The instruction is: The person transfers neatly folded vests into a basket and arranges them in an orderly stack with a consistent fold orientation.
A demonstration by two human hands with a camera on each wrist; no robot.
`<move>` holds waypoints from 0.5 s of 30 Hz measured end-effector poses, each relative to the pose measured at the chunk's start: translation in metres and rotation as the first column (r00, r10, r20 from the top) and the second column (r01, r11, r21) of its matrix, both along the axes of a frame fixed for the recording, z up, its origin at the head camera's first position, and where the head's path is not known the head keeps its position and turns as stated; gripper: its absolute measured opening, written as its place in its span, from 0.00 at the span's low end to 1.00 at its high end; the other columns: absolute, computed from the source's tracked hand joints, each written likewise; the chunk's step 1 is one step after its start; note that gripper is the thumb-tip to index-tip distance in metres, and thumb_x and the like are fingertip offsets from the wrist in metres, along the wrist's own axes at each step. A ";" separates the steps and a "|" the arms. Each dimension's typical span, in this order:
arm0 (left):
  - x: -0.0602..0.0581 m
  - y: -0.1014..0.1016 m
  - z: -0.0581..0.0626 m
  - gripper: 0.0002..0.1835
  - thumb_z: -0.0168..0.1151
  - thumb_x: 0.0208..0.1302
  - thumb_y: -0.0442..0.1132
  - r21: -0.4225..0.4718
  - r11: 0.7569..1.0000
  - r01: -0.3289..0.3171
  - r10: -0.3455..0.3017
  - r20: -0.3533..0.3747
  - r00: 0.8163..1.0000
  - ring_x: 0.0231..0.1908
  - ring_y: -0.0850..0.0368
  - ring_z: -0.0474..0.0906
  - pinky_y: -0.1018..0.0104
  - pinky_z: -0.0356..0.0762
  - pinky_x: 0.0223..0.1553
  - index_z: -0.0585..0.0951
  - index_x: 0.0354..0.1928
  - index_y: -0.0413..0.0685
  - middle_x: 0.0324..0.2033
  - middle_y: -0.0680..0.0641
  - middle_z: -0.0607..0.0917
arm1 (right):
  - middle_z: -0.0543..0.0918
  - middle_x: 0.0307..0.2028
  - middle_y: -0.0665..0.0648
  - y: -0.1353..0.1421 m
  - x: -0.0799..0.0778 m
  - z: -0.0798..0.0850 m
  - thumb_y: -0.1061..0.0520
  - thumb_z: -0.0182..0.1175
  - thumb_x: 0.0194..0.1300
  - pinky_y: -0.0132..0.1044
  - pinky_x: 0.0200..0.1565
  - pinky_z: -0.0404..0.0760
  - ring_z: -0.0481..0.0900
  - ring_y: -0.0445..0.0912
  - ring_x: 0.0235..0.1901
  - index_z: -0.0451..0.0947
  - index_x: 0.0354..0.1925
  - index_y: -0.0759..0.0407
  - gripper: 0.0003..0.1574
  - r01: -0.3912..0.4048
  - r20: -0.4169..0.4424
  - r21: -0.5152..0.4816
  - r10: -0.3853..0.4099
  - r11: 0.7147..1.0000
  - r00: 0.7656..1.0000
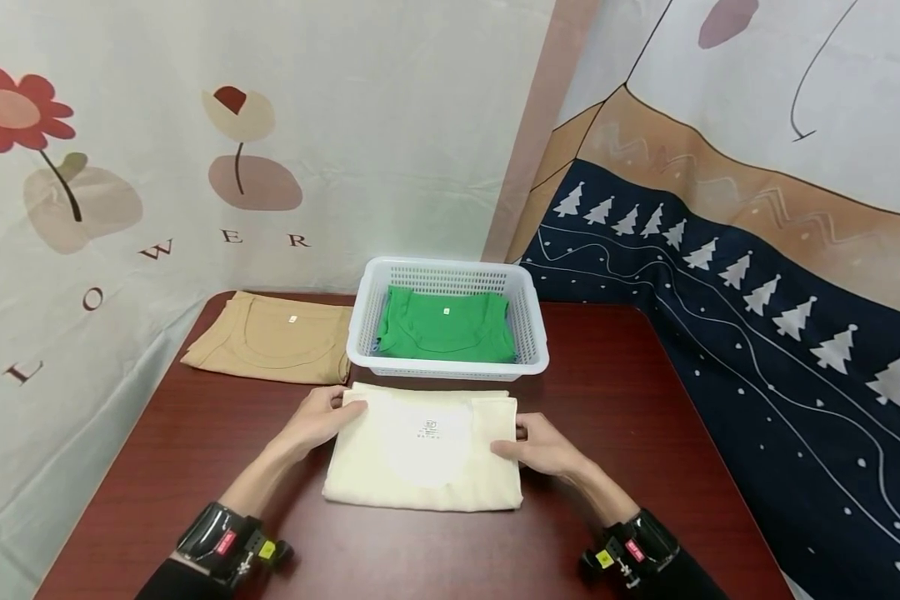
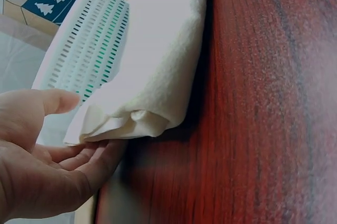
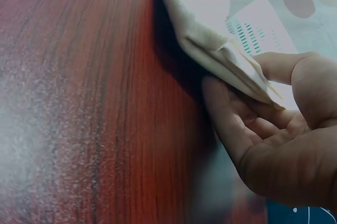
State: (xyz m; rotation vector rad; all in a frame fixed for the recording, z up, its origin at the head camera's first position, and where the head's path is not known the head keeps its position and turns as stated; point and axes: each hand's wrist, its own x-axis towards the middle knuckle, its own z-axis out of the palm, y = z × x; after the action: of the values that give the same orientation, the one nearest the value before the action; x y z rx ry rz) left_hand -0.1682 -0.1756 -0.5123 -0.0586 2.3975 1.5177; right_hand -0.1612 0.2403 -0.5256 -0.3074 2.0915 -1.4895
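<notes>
A cream folded shirt [image 1: 408, 467] with a small dark print lies in front of the basket, its layered side edges showing in both wrist views. At its left edge my left hand [image 1: 321, 421] has fingers tucked beneath the cloth and the thumb over the top. My right hand [image 1: 543, 446] holds the opposite edge the same way, thumb above and fingers [image 3: 224, 103] under the folded layers. Just beyond the shirt stands a white plastic basket [image 1: 450, 369] with a folded green shirt [image 1: 450, 329] inside.
Left of the basket a folded tan shirt [image 1: 292, 342] lies on the dark red wooden table [image 1: 615, 367]. Some bluish cloth shows under the green shirt. Printed curtains [image 1: 390, 125] hang behind the table and along its right side.
</notes>
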 end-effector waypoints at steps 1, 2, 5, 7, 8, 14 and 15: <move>0.001 0.000 0.001 0.25 0.67 0.80 0.45 0.009 1.000 0.004 -0.005 0.013 1.000 0.46 0.53 0.91 0.64 0.88 0.47 0.83 0.66 0.30 0.53 0.34 0.93 | 0.94 0.50 0.69 0.000 0.000 0.000 0.59 0.69 0.79 0.47 0.44 0.95 0.95 0.50 0.43 0.82 0.65 0.74 0.25 0.002 0.006 -0.008 -0.002 1.000 1.000; 0.003 -0.001 0.002 0.25 0.67 0.80 0.45 0.013 1.000 0.011 -0.012 0.023 1.000 0.44 0.55 0.90 0.64 0.88 0.45 0.83 0.66 0.30 0.52 0.35 0.94 | 0.94 0.51 0.69 0.000 0.000 0.000 0.59 0.69 0.79 0.47 0.45 0.96 0.95 0.51 0.44 0.82 0.65 0.75 0.25 0.004 0.012 -0.016 -0.003 1.000 1.000; 0.006 -0.003 0.004 0.24 0.68 0.79 0.45 0.006 1.000 0.008 -0.008 0.046 0.999 0.39 0.58 0.89 0.65 0.87 0.41 0.85 0.63 0.30 0.45 0.38 0.95 | 0.94 0.51 0.70 -0.001 0.001 -0.001 0.58 0.69 0.80 0.48 0.44 0.96 0.95 0.51 0.44 0.82 0.65 0.75 0.25 0.013 0.026 -0.034 -0.012 0.999 1.000; 0.008 -0.005 0.005 0.25 0.69 0.79 0.46 -0.013 1.000 0.010 -0.010 0.051 0.999 0.37 0.59 0.88 0.65 0.87 0.40 0.85 0.62 0.29 0.40 0.41 0.95 | 0.94 0.51 0.69 -0.001 0.000 -0.001 0.58 0.68 0.80 0.48 0.44 0.96 0.95 0.50 0.44 0.82 0.65 0.76 0.26 0.021 0.032 -0.042 -0.020 0.999 0.999; 0.009 -0.006 0.005 0.25 0.70 0.78 0.46 -0.024 1.000 0.010 -0.008 0.056 0.998 0.36 0.59 0.86 0.65 0.86 0.40 0.86 0.60 0.29 0.36 0.42 0.94 | 0.94 0.50 0.69 -0.001 0.000 -0.001 0.58 0.68 0.80 0.48 0.44 0.96 0.95 0.50 0.44 0.82 0.65 0.76 0.25 0.025 0.034 -0.043 -0.024 0.999 0.999; 0.015 -0.007 0.004 0.20 0.76 0.71 0.42 -0.080 0.997 0.020 -0.014 0.073 0.997 0.36 0.58 0.85 0.65 0.84 0.41 0.88 0.54 0.32 0.34 0.46 0.92 | 0.95 0.47 0.68 -0.001 -0.001 -0.005 0.57 0.67 0.82 0.47 0.42 0.96 0.95 0.50 0.41 0.82 0.63 0.76 0.24 0.050 0.023 -0.035 -0.049 0.998 0.999; 0.016 -0.007 0.004 0.20 0.76 0.70 0.41 -0.089 0.996 0.022 -0.015 0.069 0.998 0.37 0.57 0.86 0.65 0.84 0.41 0.88 0.54 0.32 0.36 0.45 0.93 | 0.95 0.47 0.68 0.000 -0.001 -0.006 0.57 0.67 0.82 0.47 0.42 0.96 0.95 0.50 0.41 0.83 0.63 0.76 0.24 0.053 0.021 -0.034 -0.052 0.998 0.998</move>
State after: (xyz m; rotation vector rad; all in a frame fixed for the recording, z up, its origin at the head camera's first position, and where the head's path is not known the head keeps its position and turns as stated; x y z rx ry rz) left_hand -0.1523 -0.1826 -0.5085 -0.1055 2.4047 1.3770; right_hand -0.1618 0.2399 -0.5315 -0.2512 2.0754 -1.5539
